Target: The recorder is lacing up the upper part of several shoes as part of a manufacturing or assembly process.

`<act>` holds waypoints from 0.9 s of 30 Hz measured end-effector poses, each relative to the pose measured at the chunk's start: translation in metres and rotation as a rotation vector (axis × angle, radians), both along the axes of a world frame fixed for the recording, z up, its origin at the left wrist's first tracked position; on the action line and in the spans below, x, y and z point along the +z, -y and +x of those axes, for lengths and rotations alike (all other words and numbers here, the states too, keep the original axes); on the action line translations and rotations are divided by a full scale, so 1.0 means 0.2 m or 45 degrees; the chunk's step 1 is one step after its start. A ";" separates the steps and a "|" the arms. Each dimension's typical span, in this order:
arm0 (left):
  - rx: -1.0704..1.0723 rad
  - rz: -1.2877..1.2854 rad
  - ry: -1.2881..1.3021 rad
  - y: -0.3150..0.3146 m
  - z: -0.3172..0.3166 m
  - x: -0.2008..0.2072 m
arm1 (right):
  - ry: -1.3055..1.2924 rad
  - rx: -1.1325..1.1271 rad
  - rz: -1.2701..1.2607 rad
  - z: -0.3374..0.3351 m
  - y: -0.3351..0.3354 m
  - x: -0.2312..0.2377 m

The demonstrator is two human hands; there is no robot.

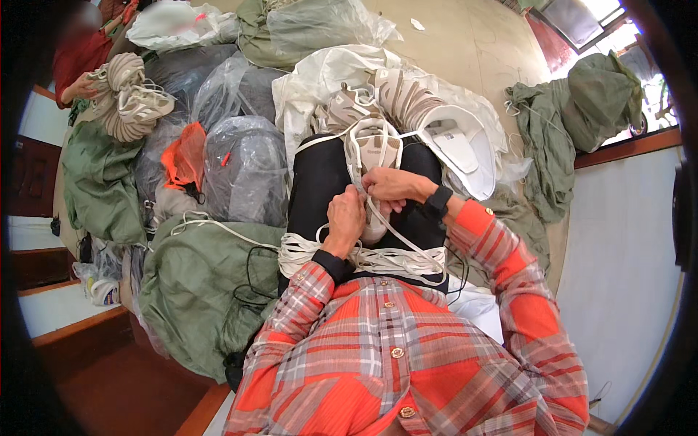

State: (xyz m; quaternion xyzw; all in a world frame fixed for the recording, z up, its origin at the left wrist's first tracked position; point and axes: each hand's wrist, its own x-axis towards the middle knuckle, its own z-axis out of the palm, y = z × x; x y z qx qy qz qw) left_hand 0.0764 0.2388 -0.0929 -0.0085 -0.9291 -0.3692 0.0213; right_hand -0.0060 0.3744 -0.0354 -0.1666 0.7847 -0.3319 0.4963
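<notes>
**My Two Hands (345, 218) Are Pinching a Shoelace (393, 230) on a Sneaker (374, 138)**

My left hand and right hand (392, 185) are meeting at the sneaker's lacing, and the fingertips of both are closing on the pale shoelace; the overlapping fingers are hiding which part each is gripping. One flat strand is trailing from my grip toward five o'clock. The beige-and-white sneaker is resting on my black trousers (313, 182), between my thighs, its visible part reaching toward twelve o'clock from my fingers. A black wristband (438, 200) is circling my right wrist.

At six o'clock, a bundle of white laces (400, 263) is lying across my lap. Just beyond the sneaker, toward one o'clock, a row of nested beige shoes (407, 102) is sitting on white sheeting (305, 80). At two o'clock, a rounded white piece (483, 138) is curving around a flat white insert (452, 150).

Farther out, a green sack (207, 280) is spreading at eight o'clock, and clear plastic bags (243, 171) and an orange mesh bag (185, 156) are lying between nine and ten. At ten, another person's hand (82, 86) is holding bunched shoes (131, 102).
</notes>
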 end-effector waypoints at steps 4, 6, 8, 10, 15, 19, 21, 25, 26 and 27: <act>-0.048 -0.126 0.074 -0.03 0.08 0.01 | -0.078 0.199 0.060 -0.07 -0.01 -0.04; -0.086 -0.277 0.113 -0.02 0.09 0.03 | -0.064 0.217 0.095 -0.08 0.00 -0.04; -0.136 -0.374 0.076 -0.04 0.07 0.05 | -0.093 0.297 0.096 -0.10 0.00 -0.04; -0.183 -0.455 0.034 -0.04 0.06 0.05 | -0.103 0.332 0.129 -0.11 0.02 -0.04; 0.012 -0.336 0.340 0.00 0.00 0.11 | -0.140 0.363 0.084 -0.15 0.05 -0.06; 0.255 -0.191 0.488 -0.07 -0.07 -0.02 | -0.109 0.556 0.185 -0.17 0.01 -0.25; 0.314 -0.049 0.470 -0.09 -0.05 -0.03 | -0.090 0.413 0.145 -0.13 0.01 -0.15; 0.150 -0.017 0.392 -0.06 0.04 0.00 | 0.134 0.166 -0.025 -0.06 0.00 0.01; 0.177 -0.023 0.380 -0.05 0.04 0.02 | 0.123 0.193 -0.035 -0.07 0.02 0.02; 0.149 -0.057 0.391 -0.06 0.04 0.03 | 0.063 0.277 0.034 -0.08 0.02 0.02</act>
